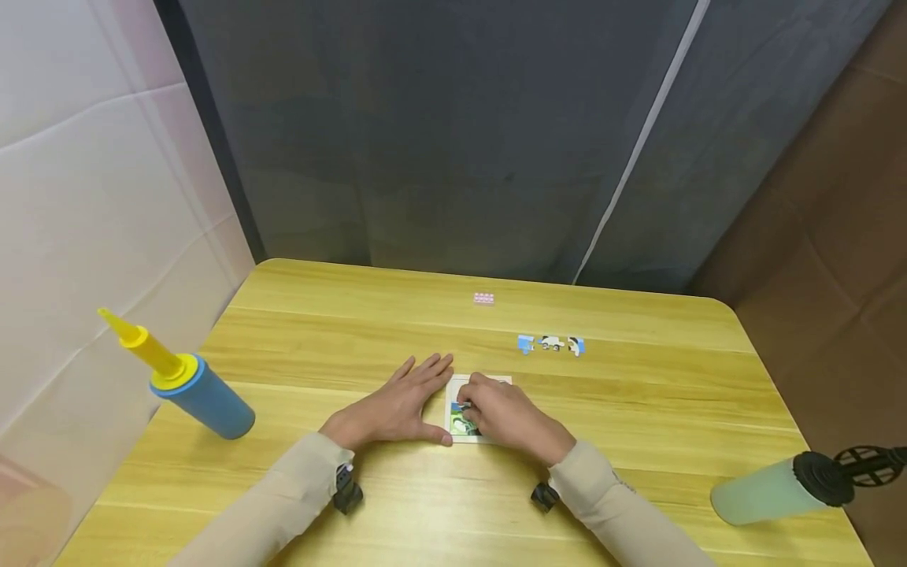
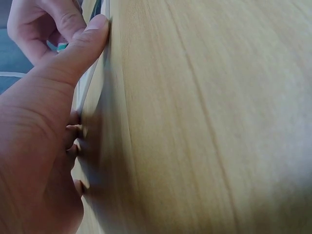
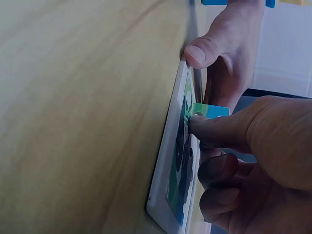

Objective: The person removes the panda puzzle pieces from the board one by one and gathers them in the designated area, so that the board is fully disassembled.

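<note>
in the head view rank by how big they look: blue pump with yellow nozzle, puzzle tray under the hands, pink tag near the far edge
1. blue pump, though it sits nearer the camera
2. puzzle tray, partly hidden by the hands
3. pink tag

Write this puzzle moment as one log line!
left hand: steadies puzzle tray | right hand: pinches puzzle piece over tray | spare pieces: apart

Table centre: puzzle tray, left hand at its left edge, right hand upon it.
Behind, rightward: loose puzzle pieces.
Far left: pump.
Far right: bottle, lying down.
</note>
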A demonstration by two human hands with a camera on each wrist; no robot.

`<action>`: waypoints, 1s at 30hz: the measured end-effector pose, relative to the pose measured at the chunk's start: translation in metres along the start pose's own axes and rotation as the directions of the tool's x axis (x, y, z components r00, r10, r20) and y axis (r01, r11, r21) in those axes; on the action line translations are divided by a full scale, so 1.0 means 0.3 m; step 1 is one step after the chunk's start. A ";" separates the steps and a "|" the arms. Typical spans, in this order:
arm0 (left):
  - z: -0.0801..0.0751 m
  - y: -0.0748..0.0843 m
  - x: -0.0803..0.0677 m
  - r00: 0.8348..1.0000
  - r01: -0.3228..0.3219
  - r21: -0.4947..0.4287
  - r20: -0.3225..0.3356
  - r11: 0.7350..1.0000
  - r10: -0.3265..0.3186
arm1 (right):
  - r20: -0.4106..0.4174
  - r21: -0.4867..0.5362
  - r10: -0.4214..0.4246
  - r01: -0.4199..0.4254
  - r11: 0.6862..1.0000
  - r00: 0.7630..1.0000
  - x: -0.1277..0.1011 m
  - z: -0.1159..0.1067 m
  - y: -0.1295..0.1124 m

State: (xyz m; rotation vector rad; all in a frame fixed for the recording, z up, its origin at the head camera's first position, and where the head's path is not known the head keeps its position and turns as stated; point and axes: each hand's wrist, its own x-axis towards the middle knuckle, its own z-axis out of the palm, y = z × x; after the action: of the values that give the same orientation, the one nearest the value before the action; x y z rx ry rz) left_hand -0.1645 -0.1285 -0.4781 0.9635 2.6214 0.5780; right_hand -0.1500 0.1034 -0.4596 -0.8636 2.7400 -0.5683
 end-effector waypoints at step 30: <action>0.008 0.002 0.004 1.000 -0.006 0.004 -0.009 1.000 0.007 | -0.232 0.237 0.289 -0.234 0.943 0.929 -0.073 -0.137 0.249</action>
State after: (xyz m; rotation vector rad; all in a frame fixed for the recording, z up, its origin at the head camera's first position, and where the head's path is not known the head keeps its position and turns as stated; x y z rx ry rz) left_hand -0.1641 -0.1266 -0.4802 0.9732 2.6289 0.5797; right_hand -0.1828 0.1846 -0.4522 -0.3852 2.8924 -0.9498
